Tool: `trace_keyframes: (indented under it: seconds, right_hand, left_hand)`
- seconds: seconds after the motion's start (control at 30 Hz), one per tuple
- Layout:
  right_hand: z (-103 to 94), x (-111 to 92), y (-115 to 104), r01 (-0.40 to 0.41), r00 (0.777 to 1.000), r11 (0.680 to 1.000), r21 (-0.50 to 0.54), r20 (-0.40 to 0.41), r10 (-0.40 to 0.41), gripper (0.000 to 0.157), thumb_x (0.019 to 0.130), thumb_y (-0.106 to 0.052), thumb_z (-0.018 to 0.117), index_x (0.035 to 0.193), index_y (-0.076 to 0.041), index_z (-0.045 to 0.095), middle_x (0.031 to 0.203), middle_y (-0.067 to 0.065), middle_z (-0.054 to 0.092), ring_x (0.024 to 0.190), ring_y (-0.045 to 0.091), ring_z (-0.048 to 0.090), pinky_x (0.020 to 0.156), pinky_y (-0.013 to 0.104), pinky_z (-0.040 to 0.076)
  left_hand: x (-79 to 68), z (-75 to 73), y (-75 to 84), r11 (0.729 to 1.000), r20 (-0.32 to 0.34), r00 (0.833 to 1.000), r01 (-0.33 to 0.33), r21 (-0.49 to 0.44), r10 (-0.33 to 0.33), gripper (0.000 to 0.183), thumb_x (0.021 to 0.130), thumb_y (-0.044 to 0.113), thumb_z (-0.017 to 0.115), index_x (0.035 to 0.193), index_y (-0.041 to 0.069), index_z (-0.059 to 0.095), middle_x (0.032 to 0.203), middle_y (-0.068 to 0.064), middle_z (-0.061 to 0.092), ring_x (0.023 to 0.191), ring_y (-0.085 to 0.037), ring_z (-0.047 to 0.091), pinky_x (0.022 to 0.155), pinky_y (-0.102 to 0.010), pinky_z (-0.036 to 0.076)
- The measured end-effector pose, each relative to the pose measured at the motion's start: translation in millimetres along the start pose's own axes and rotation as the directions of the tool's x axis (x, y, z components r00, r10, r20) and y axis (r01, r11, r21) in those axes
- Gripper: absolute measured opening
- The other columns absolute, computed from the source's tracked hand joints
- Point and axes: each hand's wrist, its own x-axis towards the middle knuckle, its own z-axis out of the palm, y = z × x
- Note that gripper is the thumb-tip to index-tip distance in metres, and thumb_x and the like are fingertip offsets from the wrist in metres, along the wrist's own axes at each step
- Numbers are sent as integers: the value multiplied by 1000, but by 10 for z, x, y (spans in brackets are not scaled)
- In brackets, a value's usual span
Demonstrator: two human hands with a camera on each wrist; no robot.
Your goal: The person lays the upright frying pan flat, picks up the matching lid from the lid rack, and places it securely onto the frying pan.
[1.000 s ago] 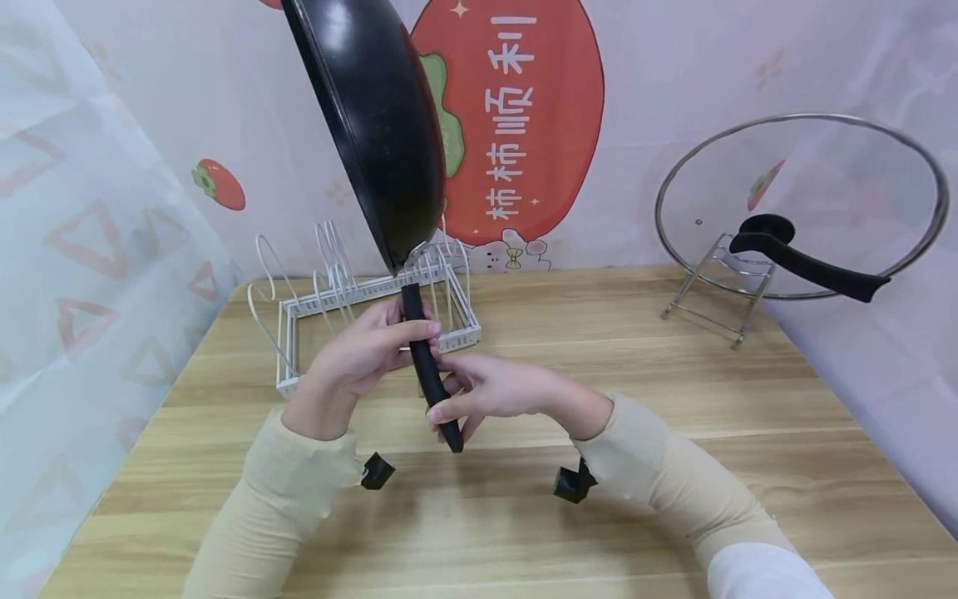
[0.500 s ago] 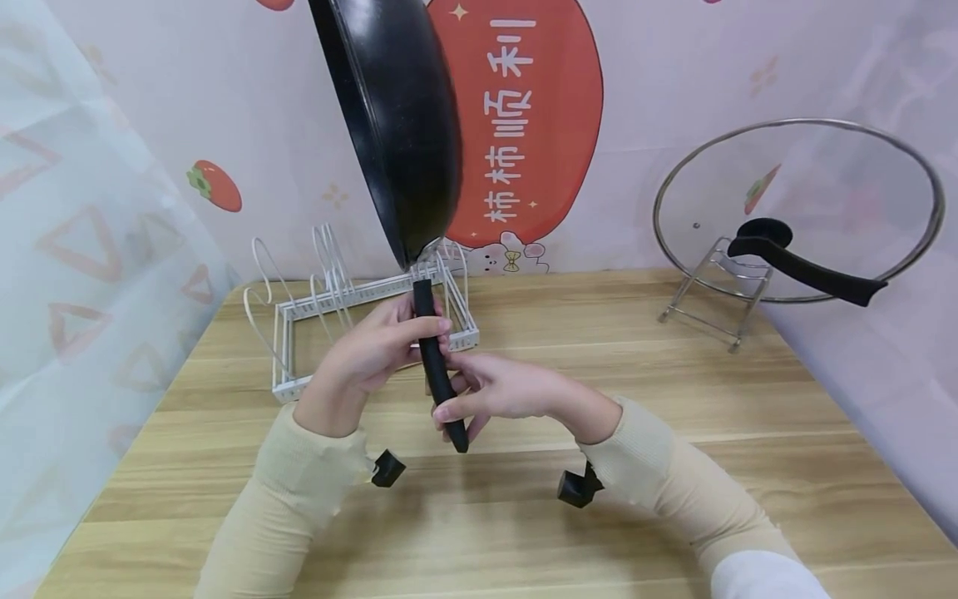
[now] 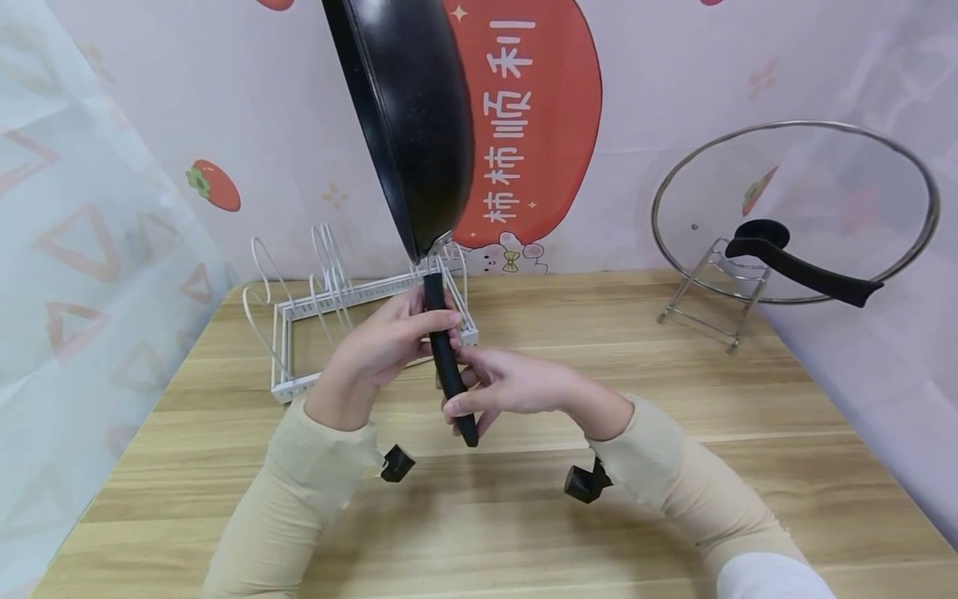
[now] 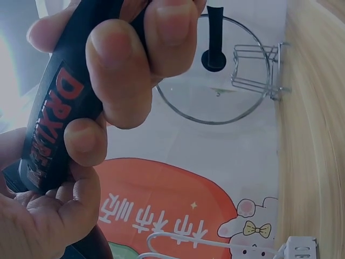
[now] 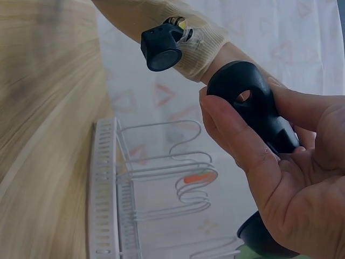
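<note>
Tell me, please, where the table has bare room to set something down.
The wooden table is bare between the white wire rack and metal lid stand, between left sleeve and right sleeve, and right of the latter. Back left is crowded: the left hand, gripping the wok handle, hides part of the rack in the head view.

place: looks like a staged tabletop recording set, kitchen-themed | walls: creased printed cloth (image 3: 288, 125) behind and on both sides, with red fruit (image 3: 565, 125), cartoon bunny (image 3: 496, 256), Chinese lettering (image 3: 509, 104) | surface: wood-grain tabletop (image 3: 494, 532) | gear: wrist cameras (image 3: 397, 463), one per arm | kitchenware: black pan (image 3: 422, 116), glass lid (image 3: 808, 204) on metal stand (image 3: 692, 280), white wire rack (image 3: 367, 292)
</note>
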Motion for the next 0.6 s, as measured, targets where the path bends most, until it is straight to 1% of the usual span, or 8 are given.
trace_keyframes:
  seconds: [0.2, 0.33, 0.5, 0.6]
  right_hand:
    - [-20, -54, 5, 9, 1000, 1000, -15, -8, -9, 36, 103, 1, 58, 131, 11, 37, 99, 19, 69, 92, 25, 71, 77, 46, 61]
    - [-30, -83, -3, 16, 1000, 999, -29, -13, -16, 36, 103, 1, 57, 131, 12, 37, 100, 21, 69, 93, 28, 71, 77, 46, 61]
    - [-27, -112, 15, 3, 999, 999, -37, -34, -4, 37, 103, 0, 58, 131, 12, 37, 99, 18, 70, 91, 27, 71, 77, 45, 61]
    - [-34, -134, 26, -1, 999, 999, -38, -43, -1, 35, 103, -1, 59, 130, 10, 38, 100, 20, 70, 90, 25, 71, 77, 45, 61]
  left_hand:
    - [48, 53, -9, 1000, 7, 1000, -8, -6, 8, 17, 97, 3, 53, 110, -1, 43, 81, -4, 57, 73, -12, 59, 72, -27, 52]
    - [68, 83, -3, 1000, 0, 1000, -1, -8, 1, 17, 96, 4, 53, 110, 1, 43, 81, -4, 58, 73, -13, 60, 73, -28, 52]
    - [87, 119, -23, 1000, 2, 1000, 2, -25, -2, 18, 96, 2, 53, 110, 2, 42, 79, -3, 59, 72, -12, 60, 72, -28, 51]
    - [103, 143, -24, 1000, -1, 1000, 1, -20, -1, 20, 96, 2, 53, 112, 1, 41, 80, -3, 58, 72, -13, 59, 73, -28, 50]
